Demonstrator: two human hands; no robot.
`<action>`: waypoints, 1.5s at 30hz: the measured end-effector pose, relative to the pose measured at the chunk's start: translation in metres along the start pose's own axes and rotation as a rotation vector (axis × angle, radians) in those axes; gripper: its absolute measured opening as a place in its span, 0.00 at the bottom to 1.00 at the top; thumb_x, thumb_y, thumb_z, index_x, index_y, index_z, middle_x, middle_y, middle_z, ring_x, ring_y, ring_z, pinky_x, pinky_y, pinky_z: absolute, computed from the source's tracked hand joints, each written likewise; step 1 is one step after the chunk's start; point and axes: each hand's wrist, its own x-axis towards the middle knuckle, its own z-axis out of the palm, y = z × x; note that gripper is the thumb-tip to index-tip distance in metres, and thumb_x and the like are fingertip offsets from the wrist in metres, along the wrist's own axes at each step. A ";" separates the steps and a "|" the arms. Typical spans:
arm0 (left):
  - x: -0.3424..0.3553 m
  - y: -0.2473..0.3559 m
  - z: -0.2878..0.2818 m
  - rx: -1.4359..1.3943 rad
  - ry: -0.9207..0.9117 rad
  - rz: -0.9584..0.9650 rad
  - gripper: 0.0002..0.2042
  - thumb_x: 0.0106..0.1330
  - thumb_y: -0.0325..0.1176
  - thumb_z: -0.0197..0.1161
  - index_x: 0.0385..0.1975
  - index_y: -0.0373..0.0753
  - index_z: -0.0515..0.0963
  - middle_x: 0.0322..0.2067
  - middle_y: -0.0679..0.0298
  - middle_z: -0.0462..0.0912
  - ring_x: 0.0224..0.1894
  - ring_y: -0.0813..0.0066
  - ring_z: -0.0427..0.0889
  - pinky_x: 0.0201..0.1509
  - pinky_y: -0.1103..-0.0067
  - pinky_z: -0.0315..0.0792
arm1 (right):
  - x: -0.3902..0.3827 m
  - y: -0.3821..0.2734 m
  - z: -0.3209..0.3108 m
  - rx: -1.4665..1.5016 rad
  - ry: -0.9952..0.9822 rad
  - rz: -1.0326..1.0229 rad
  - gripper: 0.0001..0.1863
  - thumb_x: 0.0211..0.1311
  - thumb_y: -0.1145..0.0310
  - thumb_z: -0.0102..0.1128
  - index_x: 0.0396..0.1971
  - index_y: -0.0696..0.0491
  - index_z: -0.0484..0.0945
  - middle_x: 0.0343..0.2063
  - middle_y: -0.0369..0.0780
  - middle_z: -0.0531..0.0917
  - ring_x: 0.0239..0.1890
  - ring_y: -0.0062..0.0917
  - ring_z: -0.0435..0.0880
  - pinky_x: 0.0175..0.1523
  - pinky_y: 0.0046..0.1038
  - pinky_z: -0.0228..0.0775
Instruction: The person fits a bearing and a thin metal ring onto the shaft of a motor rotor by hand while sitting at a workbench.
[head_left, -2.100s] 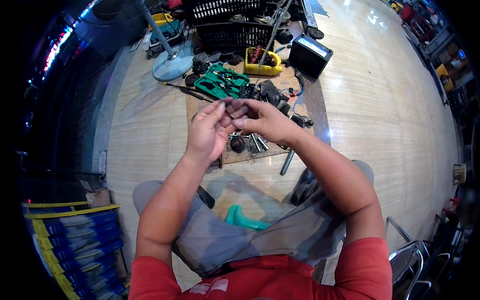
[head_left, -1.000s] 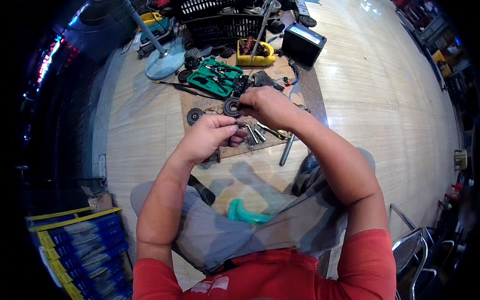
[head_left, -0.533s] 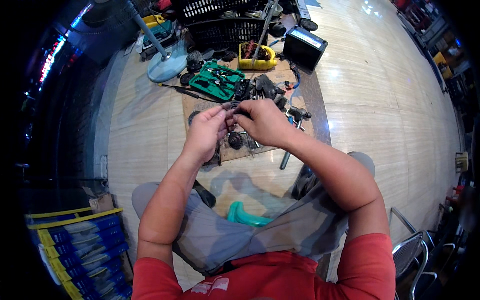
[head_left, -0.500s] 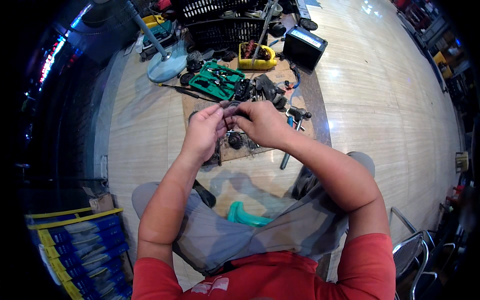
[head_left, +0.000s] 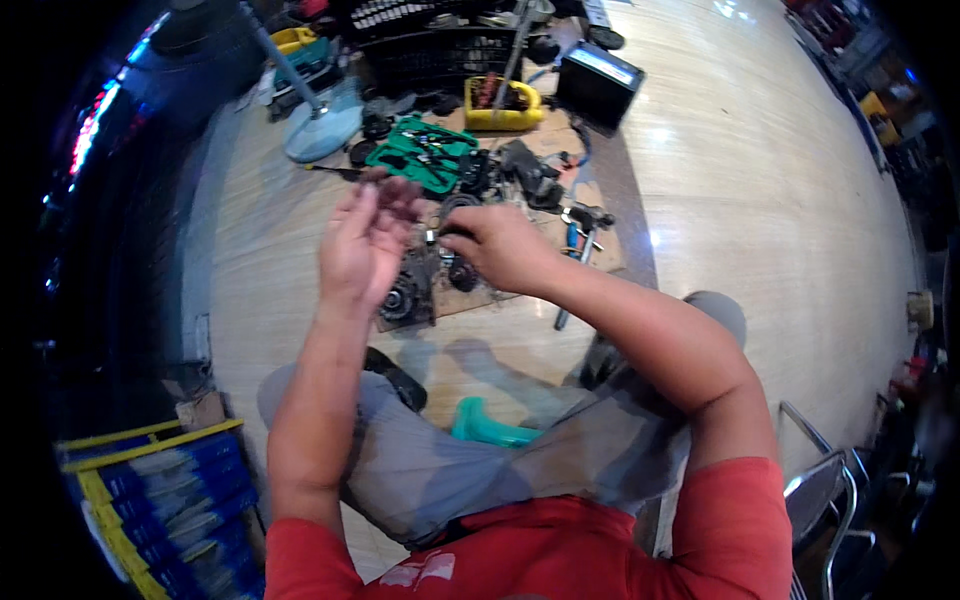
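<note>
One left hand [head_left: 365, 242] released | right hand [head_left: 497, 242] curled, grip unclear | dark ring [head_left: 459, 203]: axis, facing unclear

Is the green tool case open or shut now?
Open: tools show inside the green tool case, with no lid covering them.

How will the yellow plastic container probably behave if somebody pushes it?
The yellow plastic container is probably light in itself and slightly flexible, as its walls look like thin plastic. The dark and reddish things inside likely add weight. Its top is open, so a hard push might spill some.
</note>
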 end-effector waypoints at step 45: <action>-0.010 -0.007 0.009 -0.060 0.120 -0.043 0.11 0.73 0.27 0.46 0.51 0.34 0.71 0.46 0.51 0.80 0.50 0.58 0.80 0.56 0.63 0.76 | 0.011 -0.002 -0.011 0.606 -0.288 0.360 0.09 0.64 0.70 0.59 0.26 0.58 0.76 0.18 0.31 0.75 0.21 0.13 0.71 0.26 0.22 0.65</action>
